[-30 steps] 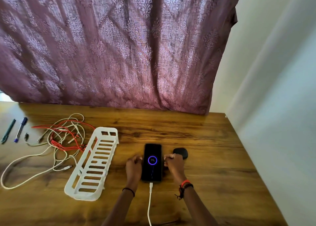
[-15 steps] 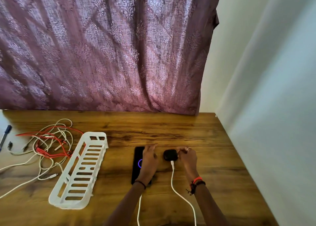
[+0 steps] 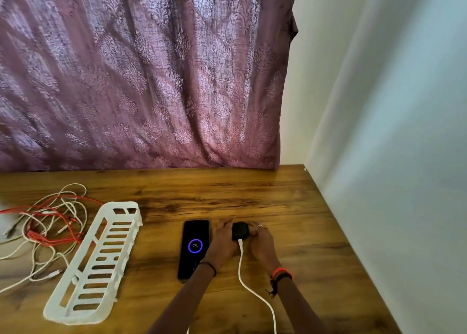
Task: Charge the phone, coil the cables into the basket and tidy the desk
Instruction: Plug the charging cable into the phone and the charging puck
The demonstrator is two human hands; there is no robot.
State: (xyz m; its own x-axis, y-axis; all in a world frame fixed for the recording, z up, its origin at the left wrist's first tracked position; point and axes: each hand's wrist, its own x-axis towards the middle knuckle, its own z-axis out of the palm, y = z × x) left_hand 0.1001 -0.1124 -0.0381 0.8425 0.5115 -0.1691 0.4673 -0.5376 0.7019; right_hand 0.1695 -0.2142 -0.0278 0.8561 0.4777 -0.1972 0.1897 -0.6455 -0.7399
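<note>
At nine o'clock on the wooden surface [image 3: 290, 207] lies a loose tangle of red and white cables [image 3: 50, 227], none of it in the basket. At its four o'clock, touching the strands, the white slotted basket [image 3: 121, 206] lies at a slant. Near six o'clock the phone [image 3: 194, 245] lies flat, face up, its screen showing a purple ring and 79%. At the phone's three o'clock the left hand [image 3: 223, 242] curls against the left side of a black charger [image 3: 240, 231], and the right hand [image 3: 262, 242] curls round its right side, so both grips are grasping it. A white charging cable [image 3: 255, 293] is plugged into its near face and runs toward five o'clock. A mauve patterned curtain [image 3: 141, 75] hangs at twelve.
</note>
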